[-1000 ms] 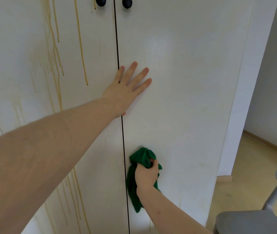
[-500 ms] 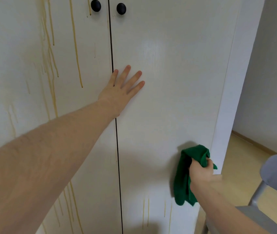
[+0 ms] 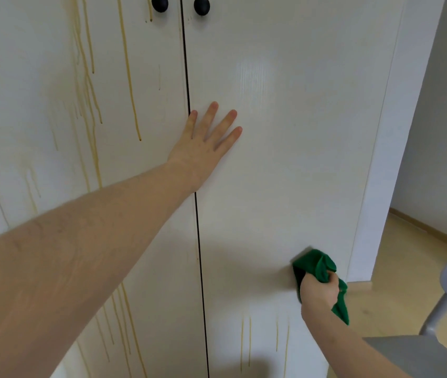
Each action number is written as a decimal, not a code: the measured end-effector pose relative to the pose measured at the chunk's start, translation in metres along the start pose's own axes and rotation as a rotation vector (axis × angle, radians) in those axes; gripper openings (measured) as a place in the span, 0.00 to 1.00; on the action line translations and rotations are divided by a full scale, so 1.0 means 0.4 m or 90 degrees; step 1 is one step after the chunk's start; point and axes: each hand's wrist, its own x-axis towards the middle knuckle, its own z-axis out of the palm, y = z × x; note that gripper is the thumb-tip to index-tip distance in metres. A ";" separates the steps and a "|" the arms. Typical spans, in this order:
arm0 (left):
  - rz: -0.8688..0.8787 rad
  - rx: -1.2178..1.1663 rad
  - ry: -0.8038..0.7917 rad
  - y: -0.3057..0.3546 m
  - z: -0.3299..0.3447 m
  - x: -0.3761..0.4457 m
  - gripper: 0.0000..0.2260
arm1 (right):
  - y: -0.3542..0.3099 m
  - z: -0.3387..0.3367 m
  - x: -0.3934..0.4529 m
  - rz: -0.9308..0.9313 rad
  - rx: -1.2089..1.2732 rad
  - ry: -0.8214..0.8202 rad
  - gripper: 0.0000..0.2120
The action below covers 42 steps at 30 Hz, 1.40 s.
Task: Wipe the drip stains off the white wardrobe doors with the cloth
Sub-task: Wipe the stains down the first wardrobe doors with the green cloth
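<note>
The right hand (image 3: pixel 318 291) hides part of the green cloth (image 3: pixel 316 266); the grey chair (image 3: pixel 435 353) and lower drip stains (image 3: pixel 242 342) are cut off by the picture's edge.

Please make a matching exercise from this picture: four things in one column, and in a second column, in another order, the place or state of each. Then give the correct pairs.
Things:
1. left hand
2. green cloth
3. black knobs
4. grey chair

Places or states:
A. at the top, one on each side of the gap between the doors
B. flat and open against the wardrobe door
C. at the lower right, beside the wardrobe
D. bunched in the right hand, low on the right door

Pairs: 1-B, 2-D, 3-A, 4-C
</note>
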 end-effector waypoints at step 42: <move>0.056 -0.228 0.397 0.229 0.236 -0.028 0.32 | 0.189 -0.073 0.053 -0.037 0.029 -0.046 0.12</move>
